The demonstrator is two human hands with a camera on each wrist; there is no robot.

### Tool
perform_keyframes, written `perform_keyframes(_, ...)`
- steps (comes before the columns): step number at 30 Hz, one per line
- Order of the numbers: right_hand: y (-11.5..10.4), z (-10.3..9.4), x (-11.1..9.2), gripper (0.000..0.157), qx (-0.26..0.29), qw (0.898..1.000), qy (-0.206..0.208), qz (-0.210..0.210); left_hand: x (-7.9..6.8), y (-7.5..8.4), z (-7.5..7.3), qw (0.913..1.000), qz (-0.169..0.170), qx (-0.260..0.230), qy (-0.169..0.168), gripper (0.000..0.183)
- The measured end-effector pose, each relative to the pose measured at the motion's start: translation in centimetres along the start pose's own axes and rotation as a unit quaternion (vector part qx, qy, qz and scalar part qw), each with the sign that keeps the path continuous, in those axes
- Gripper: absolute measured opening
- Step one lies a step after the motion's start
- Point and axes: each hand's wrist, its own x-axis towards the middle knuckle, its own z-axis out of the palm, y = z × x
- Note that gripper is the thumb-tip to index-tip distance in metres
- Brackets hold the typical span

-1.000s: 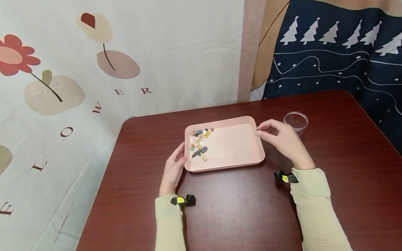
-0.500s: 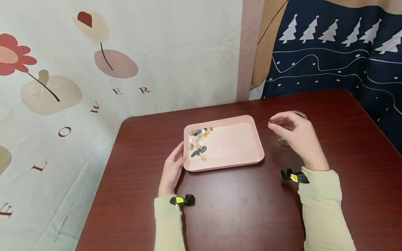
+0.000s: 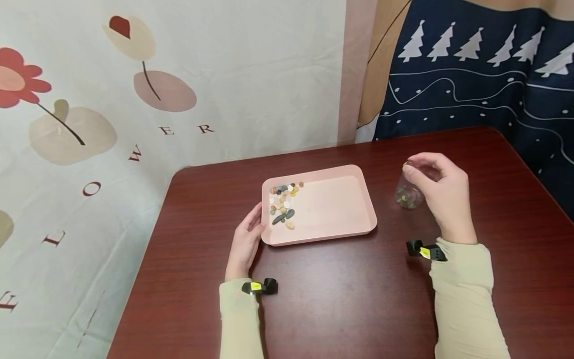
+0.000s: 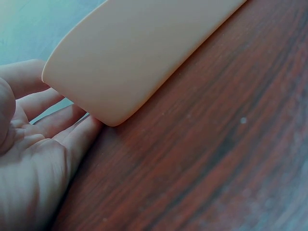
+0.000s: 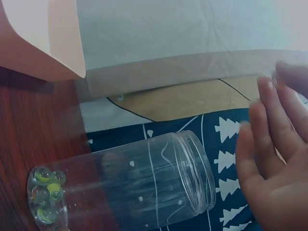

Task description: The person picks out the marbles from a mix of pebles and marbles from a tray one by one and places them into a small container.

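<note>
My right hand (image 3: 444,192) pinches a small glass marble (image 5: 275,81) between thumb and fingertips, largely hidden by them. It is over the mouth of a clear jar (image 3: 407,185), whose rim the hand partly covers in the head view. Several glass marbles (image 5: 47,192) with yellow-green swirls lie at the jar's bottom. Relaxed fingers of my left hand (image 3: 244,242) touch the outside of the left end of a pink tray (image 3: 329,240). Inside the tray, small mixed pebbles (image 3: 283,204) are gathered along the left side.
A dark red wooden table (image 3: 341,299) carries the tray and, to its right, the jar. A white flower-printed cloth (image 3: 269,75) hangs behind it, with a navy tree-printed cloth (image 3: 471,94) at the back right. A wrist camera (image 3: 426,251) sits on each forearm.
My right hand has moved right from the tray's right rim to above the jar's mouth, carrying the marble. My left hand has stayed at the tray's left end.
</note>
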Motion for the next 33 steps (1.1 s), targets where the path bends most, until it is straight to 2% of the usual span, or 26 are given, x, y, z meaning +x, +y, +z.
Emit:
perform_keyframes(6,0.1,-0.3,0.3,0.03,0.021,0.998,0.067,0.006,0.0,0.1,0.0,1.0,0.0,0.001,0.004,0.051)
perform_keyframes(14,0.4,-0.9,0.7,0.032,0.052,0.993,0.106,0.029,0.0,0.2,0.1,1.0,-0.002,0.001,0.006,0.052)
perform_keyframes(23,1.6,-1.7,1.0,0.035,0.082,0.987,0.125,0.058,-0.1,0.0,0.1,1.0,-0.002,0.004,0.003,0.051)
perform_keyframes(29,2.4,-2.0,1.2,0.035,0.081,0.985,0.127,0.081,-0.1,0.0,0.1,1.0,-0.002,0.004,0.005,0.051)
perform_keyframes(33,2.7,-2.1,1.2,0.036,0.127,0.98,0.125,0.091,-0.1,0.0,0.2,0.9999,-0.004,0.007,0.008,0.051)
